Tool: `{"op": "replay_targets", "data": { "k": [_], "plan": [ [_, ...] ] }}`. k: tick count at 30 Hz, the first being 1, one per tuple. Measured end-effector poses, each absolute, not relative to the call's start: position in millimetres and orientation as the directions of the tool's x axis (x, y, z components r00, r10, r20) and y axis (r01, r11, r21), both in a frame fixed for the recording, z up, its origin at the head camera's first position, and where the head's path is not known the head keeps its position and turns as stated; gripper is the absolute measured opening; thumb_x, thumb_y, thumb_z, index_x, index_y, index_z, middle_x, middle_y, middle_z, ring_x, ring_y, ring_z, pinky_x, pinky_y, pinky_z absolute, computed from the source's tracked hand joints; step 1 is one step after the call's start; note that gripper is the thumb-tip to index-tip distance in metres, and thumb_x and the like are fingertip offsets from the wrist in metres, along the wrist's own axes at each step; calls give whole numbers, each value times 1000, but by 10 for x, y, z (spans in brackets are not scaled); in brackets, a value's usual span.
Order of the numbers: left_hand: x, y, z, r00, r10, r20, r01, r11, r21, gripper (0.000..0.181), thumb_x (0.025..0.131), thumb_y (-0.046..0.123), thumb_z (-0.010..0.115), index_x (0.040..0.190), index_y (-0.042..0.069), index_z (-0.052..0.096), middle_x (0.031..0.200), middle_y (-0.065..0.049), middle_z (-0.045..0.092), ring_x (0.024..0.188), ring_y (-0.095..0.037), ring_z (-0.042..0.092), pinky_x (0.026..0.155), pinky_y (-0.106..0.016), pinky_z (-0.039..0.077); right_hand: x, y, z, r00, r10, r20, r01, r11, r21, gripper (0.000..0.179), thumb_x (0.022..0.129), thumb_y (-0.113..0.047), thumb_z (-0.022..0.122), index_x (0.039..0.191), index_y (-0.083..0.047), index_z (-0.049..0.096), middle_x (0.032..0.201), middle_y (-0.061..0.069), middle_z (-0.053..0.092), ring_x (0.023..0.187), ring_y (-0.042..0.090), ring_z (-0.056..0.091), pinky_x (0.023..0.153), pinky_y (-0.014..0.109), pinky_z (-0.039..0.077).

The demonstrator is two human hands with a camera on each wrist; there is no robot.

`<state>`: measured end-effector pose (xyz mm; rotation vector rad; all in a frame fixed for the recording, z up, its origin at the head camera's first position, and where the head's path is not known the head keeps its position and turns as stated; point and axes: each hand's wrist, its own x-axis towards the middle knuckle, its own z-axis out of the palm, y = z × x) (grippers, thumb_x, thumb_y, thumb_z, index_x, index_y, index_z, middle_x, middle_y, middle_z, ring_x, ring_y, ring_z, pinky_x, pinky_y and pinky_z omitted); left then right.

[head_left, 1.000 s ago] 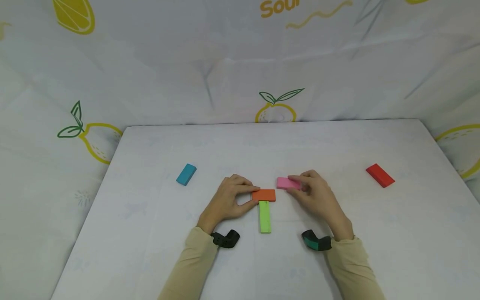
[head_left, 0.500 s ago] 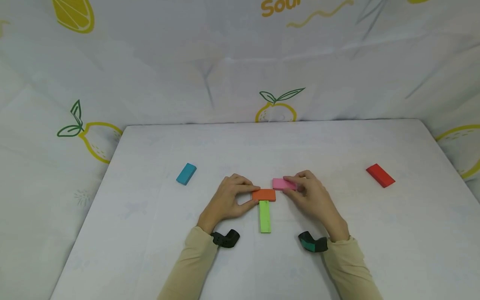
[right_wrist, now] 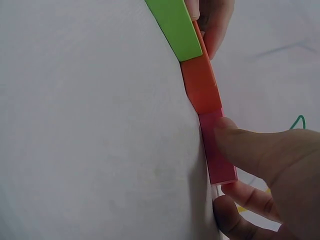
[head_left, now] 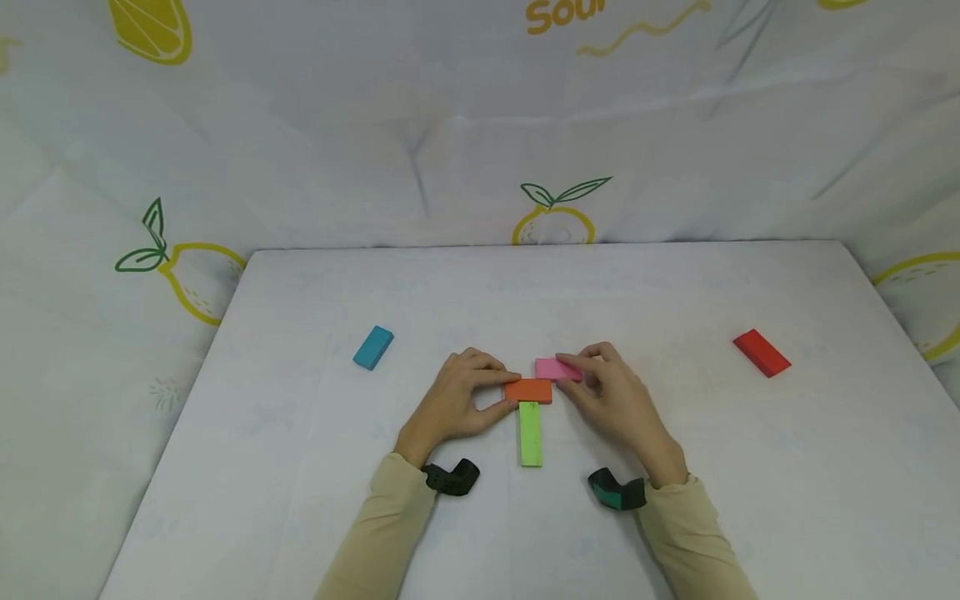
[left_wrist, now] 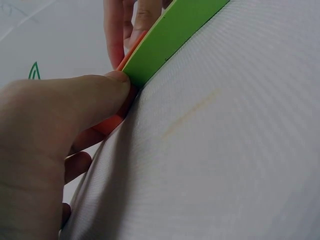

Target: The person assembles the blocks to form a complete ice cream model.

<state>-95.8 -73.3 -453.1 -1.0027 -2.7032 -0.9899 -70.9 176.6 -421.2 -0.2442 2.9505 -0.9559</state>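
Note:
My left hand (head_left: 457, 398) pinches the left end of an orange block (head_left: 528, 391) between thumb and fingers. The block lies crosswise at the far end of a light green block (head_left: 530, 435), forming a T. In my right hand (head_left: 617, 402), thumb and fingertips pinch a pink block (head_left: 557, 369) lying just behind the orange one's right end, their edges meeting in the head view. The right wrist view shows the thumb on the long side of the pink block (right_wrist: 215, 147). From the left wrist, the left thumb presses close to the green block (left_wrist: 165, 45).
A blue block (head_left: 372, 347) lies at the left of the white-covered table (head_left: 262, 517), and a red block (head_left: 762, 353) at the right. Behind the table's far edge hangs a white cloth (head_left: 337, 150) with lemon prints. Dark devices sit at both wrists.
The right hand has slid the pink block leftward and slightly nearer, up to behind the orange block. My left hand and the orange and green blocks stay in place.

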Motion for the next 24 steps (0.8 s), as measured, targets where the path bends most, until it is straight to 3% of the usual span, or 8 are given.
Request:
{"op": "replay_targets", "data": {
  "k": [10, 16, 24],
  "plan": [
    [-959, -736, -4530, -785, 549, 286, 604, 578, 549, 36, 87, 35, 79, 119, 20, 78, 108, 2, 74, 107, -15, 62, 90, -36, 47, -750, 1906, -4168, -982, -179, 57, -172, 728, -664, 45, 92, -15, 75, 135, -4, 66, 115, 19, 63, 80, 19, 57, 66, 23, 43],
    [-959, -742, -4535, -793, 523, 313, 594, 545, 592, 34, 86, 28, 78, 119, 16, 78, 108, 0, 74, 106, -17, 63, 91, -36, 48, -760, 1986, -4141, -983, -162, 85, -177, 717, -674, 36, 92, -10, 74, 126, 1, 70, 104, 19, 67, 77, 18, 56, 64, 22, 43],
    [-983, -760, -4554, -781, 517, 351, 610, 508, 608, 25, 86, 23, 78, 109, 12, 80, 102, 0, 75, 100, -17, 64, 92, -36, 51, -761, 1987, -4141, -984, -168, 64, -165, 704, -691, 30, 91, -10, 76, 118, 3, 74, 104, 20, 67, 79, 18, 59, 64, 21, 44]
  ]
}}
